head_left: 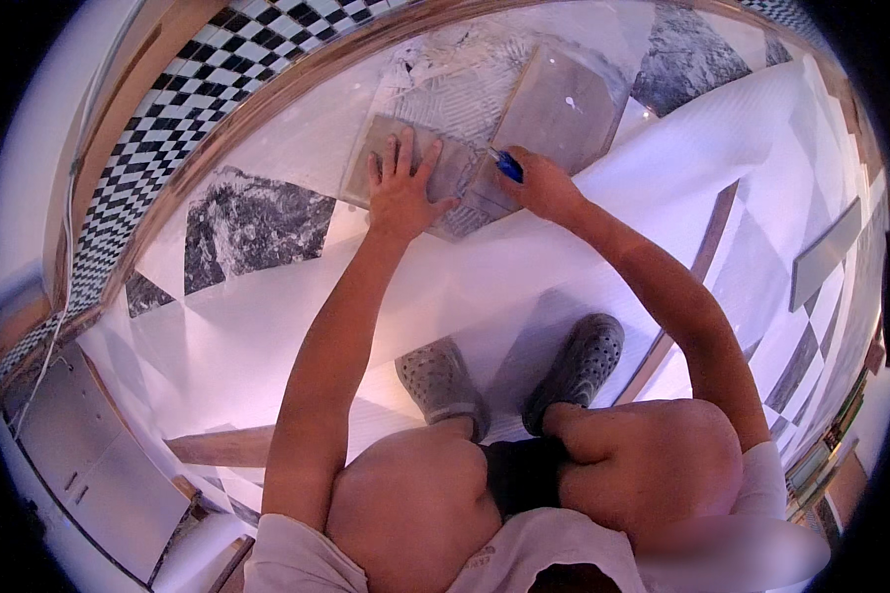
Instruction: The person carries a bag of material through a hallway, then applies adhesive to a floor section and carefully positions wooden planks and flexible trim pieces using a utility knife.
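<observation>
My left hand point(402, 193) lies flat with spread fingers on a brownish-grey square point(453, 168) set in the floor. In my right hand point(546, 188) is a small blue-handled tool point(508, 166). Its thin metal tip points left, at the seam between that square and a second brownish-grey square point(564, 99); what kind of tool it is, I cannot make out. Behind the two squares the floor shows a patch of ridged, combed adhesive point(465, 84).
A white protective sheet point(445, 277) covers the floor under my grey clogs point(585, 358). Black marbled tiles point(257, 227) flank the work spot. Checkered mosaic point(158, 128) edges the far left. Wooden strips point(714, 232) and a grey board point(826, 255) lie to the right.
</observation>
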### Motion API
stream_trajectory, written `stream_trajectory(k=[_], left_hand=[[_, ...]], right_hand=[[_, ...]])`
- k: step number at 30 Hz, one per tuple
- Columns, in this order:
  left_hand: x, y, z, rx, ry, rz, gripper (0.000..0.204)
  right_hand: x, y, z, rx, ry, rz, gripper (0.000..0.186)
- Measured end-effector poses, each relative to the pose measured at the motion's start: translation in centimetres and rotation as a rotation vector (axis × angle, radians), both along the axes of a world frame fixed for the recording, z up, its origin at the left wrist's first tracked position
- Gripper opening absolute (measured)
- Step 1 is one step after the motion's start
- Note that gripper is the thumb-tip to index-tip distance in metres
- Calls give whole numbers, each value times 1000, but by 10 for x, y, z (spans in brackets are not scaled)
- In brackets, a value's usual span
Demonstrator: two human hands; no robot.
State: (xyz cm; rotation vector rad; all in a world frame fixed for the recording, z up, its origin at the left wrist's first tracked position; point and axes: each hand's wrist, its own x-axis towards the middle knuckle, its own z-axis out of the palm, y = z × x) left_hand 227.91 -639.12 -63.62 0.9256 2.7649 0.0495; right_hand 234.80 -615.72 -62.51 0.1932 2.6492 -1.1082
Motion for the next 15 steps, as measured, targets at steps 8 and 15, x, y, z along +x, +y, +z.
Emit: stream_trajectory(k=[8, 15], left_hand=[[-5, 0, 11, 88, -63, 55, 100], [-19, -19, 64, 257, -91, 241, 67]], right_hand=[[-33, -21, -21, -21, 284, 22, 37], [20, -21, 19, -14, 5, 24, 33]])
